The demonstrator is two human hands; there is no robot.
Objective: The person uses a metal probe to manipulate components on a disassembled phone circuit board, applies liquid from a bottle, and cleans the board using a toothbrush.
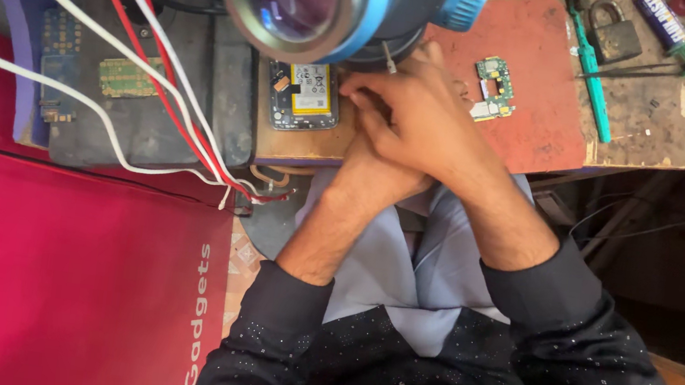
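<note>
Yellow-labelled battery shows in the opened phone (303,96), upper centre of frame: light, fragile, best held by its edges. My right hand (422,115) lies over my left hand (372,166), fingertips beside it; grip hidden, cannot tell.

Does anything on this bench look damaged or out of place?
Yes. The phone lies opened, its battery exposed, and its green circuit board sits apart on the red mat. The bench surface looks scarred and dirty.
</note>
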